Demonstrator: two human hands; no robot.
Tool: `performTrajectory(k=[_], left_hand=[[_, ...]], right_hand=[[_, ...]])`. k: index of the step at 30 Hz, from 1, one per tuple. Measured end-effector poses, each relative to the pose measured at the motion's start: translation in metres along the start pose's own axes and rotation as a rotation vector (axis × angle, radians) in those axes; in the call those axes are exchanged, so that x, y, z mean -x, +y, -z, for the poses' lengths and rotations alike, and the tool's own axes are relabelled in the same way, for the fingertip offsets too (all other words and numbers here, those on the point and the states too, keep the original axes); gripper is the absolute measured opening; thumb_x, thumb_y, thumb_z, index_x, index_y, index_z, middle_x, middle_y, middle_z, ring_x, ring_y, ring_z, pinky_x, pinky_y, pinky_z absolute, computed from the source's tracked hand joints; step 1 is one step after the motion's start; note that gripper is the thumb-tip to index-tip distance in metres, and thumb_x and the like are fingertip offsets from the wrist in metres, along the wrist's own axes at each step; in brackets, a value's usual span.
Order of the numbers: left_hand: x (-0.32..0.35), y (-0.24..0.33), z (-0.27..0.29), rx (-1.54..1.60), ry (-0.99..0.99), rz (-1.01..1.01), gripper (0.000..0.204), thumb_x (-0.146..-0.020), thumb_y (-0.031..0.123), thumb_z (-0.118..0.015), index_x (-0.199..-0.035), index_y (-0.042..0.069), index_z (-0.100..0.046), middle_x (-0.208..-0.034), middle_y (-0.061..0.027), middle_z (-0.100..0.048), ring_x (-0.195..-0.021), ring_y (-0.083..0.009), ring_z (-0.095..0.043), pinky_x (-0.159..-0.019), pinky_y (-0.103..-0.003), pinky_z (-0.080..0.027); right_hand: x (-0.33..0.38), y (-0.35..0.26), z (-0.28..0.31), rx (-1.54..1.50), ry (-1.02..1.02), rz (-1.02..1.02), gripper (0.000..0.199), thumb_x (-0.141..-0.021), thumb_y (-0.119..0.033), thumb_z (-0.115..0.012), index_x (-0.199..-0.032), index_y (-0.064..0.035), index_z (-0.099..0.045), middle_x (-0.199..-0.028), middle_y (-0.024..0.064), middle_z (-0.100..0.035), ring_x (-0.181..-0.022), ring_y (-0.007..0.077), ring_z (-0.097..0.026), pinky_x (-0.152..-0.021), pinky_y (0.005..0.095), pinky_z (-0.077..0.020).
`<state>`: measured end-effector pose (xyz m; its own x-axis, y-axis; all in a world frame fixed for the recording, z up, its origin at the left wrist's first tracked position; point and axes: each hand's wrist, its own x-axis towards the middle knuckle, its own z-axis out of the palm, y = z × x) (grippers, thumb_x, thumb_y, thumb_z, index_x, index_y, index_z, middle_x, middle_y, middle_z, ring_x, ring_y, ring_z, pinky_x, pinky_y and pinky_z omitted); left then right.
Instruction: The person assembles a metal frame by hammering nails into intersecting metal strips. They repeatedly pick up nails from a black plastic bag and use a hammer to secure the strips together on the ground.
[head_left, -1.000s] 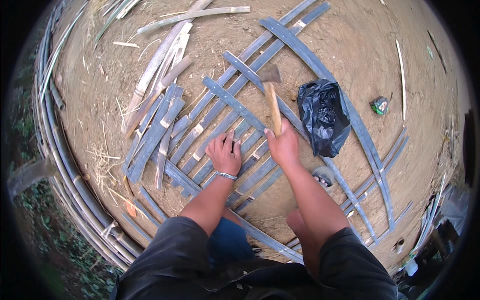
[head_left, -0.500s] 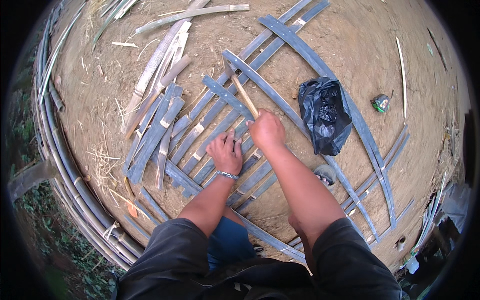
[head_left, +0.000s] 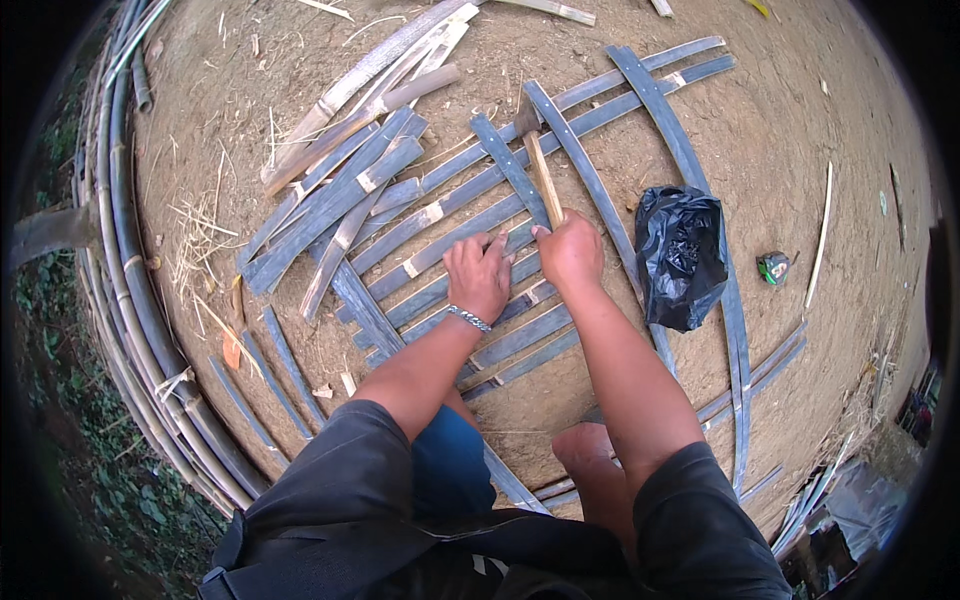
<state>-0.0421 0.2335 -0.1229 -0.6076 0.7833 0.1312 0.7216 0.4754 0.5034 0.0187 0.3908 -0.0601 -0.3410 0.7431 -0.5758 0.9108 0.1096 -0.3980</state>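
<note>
My right hand (head_left: 570,250) grips the wooden handle of a hammer (head_left: 540,172), whose metal head lies up near a crossing grey bamboo slat (head_left: 510,170). My left hand (head_left: 480,275), with a bracelet at the wrist, presses flat on the woven bamboo slats (head_left: 440,250) just left of the right hand. The slats lie crossed in a loose lattice on bare dirt. My bare foot (head_left: 590,470) rests on the ground below the hands.
A black plastic bag (head_left: 682,255) lies right of my hands, with a small green object (head_left: 773,267) beyond it. Loose bamboo strips (head_left: 360,90) are piled at upper left. Long bamboo poles (head_left: 130,330) curve along the left edge beside grass.
The right hand has swung the hammer from the right across to the middle, then lowered it so the hand sits close beside the left hand. The left hand stayed on the slats.
</note>
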Motion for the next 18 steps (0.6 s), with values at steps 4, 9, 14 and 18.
performTrajectory(k=[4,9,14,18], left_hand=[[-0.001,-0.002,-0.001,0.022,0.014,-0.015,0.042,-0.085,0.014,-0.079,-0.126,0.009,-0.07,-0.11,-0.0104,-0.059,-0.103,-0.031,-0.056,-0.09,-0.046,-0.039],[-0.002,0.002,-0.002,0.019,0.001,-0.008,0.041,-0.085,0.014,-0.079,-0.125,0.009,-0.07,-0.11,-0.0102,-0.059,-0.104,-0.0311,-0.056,-0.091,-0.046,-0.039],[-0.001,0.001,-0.004,0.029,0.001,0.008,0.04,-0.086,0.015,-0.078,-0.125,0.01,-0.07,-0.11,-0.0101,-0.06,-0.106,-0.0308,-0.056,-0.093,-0.047,-0.04],[0.0,0.003,-0.002,0.019,-0.008,0.034,0.039,-0.086,0.016,-0.078,-0.124,0.01,-0.071,-0.111,-0.01,-0.06,-0.106,-0.0306,-0.056,-0.095,-0.046,-0.04]], right_hand=[[0.002,-0.002,-0.001,0.011,0.017,0.011,0.037,-0.091,-0.025,-0.077,-0.12,-0.0026,-0.071,-0.125,0.0189,-0.069,-0.118,0.0397,-0.066,-0.1,0.0484,-0.0526],[0.003,0.001,-0.002,0.017,0.043,0.047,0.038,-0.092,-0.024,-0.076,-0.121,-0.001,-0.07,-0.128,0.0189,-0.067,-0.119,0.0401,-0.065,-0.1,0.0479,-0.0523],[-0.002,0.004,0.0,0.025,-0.007,0.033,0.042,-0.091,-0.024,-0.077,-0.125,-0.0011,-0.07,-0.129,0.0193,-0.067,-0.119,0.0401,-0.065,-0.101,0.047,-0.0517],[-0.001,0.014,-0.003,-0.106,0.077,0.11,0.041,-0.085,-0.026,-0.083,-0.112,0.0025,-0.072,-0.114,0.0258,-0.07,-0.108,0.0448,-0.067,-0.095,0.049,-0.0529]])
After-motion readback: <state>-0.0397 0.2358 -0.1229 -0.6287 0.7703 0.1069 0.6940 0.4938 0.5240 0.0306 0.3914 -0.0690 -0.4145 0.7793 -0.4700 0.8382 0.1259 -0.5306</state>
